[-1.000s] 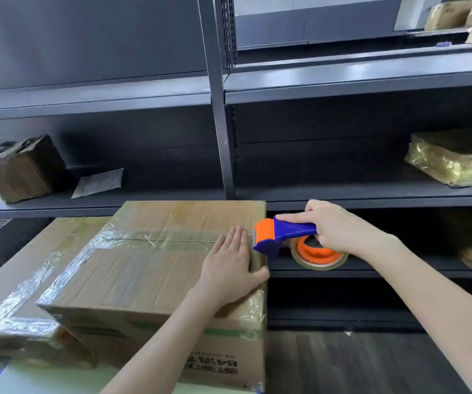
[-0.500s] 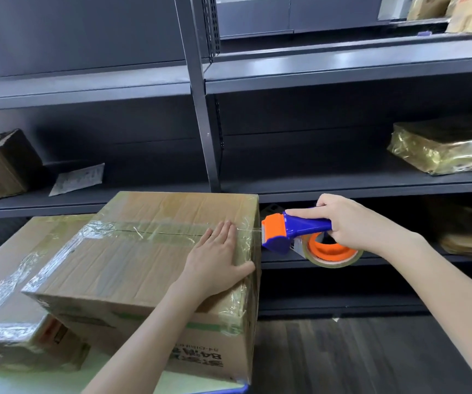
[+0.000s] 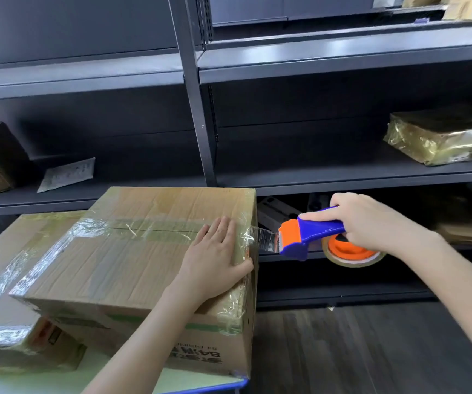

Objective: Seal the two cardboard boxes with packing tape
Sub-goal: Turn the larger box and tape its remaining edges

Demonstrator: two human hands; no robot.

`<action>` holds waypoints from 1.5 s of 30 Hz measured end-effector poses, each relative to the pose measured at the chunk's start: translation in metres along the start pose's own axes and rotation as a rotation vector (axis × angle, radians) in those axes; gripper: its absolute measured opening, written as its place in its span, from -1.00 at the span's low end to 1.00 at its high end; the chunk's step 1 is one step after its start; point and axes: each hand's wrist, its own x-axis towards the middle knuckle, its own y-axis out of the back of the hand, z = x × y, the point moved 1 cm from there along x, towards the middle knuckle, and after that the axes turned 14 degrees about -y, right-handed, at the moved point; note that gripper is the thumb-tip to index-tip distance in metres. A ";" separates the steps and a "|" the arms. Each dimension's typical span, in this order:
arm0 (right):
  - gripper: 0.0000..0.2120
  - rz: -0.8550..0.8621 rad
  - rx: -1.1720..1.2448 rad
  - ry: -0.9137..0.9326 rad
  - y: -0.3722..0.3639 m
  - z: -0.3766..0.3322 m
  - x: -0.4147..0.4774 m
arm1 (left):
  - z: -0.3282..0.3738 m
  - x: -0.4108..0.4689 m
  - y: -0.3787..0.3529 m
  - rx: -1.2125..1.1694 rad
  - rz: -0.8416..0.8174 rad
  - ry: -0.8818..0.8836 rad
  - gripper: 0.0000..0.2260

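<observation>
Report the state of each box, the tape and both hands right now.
Front box: flaps shut, tape along the top seam.
Left box: flaps shut, tape strips across its top.
Tape dispenser: held in the air, right of the front box.
Tape strip: stretched from the front box's right edge to the dispenser, uncut.
Left hand: flat, pressing the front box's top.
Right hand: grips the dispenser handle.

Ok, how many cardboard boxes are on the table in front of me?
2. The larger box lies under the left hand; a flatter taped box sits at its left, partly overlapped by it. Anything behind them would be hidden.
</observation>
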 end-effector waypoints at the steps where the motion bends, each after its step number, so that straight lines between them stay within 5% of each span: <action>1: -0.30 -0.008 -0.021 0.010 -0.006 -0.007 0.000 | 0.001 -0.002 0.000 -0.002 0.012 -0.015 -0.35; 7: -0.32 -0.036 -0.050 0.041 -0.024 -0.033 0.010 | 0.002 -0.004 0.001 -0.013 0.048 -0.176 -0.42; 16: -0.37 -0.105 -0.122 0.083 -0.003 -0.065 0.027 | 0.002 -0.001 0.005 -0.062 0.026 -0.191 -0.42; 22: -0.69 -0.040 -0.367 0.062 -0.015 -0.074 0.023 | 0.005 0.006 0.015 0.060 0.043 -0.236 -0.50; 25: -0.58 -0.113 -0.328 -0.014 -0.026 -0.063 0.015 | 0.010 0.015 0.016 0.089 0.040 -0.335 -0.59; 28: -0.58 -0.014 -0.274 -0.125 -0.017 -0.052 0.016 | 0.014 0.024 0.012 0.104 -0.037 -0.390 -0.62; 34: -0.27 0.112 -0.144 -0.304 -0.011 -0.056 0.007 | 0.019 0.027 0.012 0.180 -0.110 -0.387 -0.54; 45: -0.36 0.356 0.033 -0.338 -0.006 -0.077 0.005 | 0.033 0.041 0.015 0.316 -0.345 -0.354 -0.52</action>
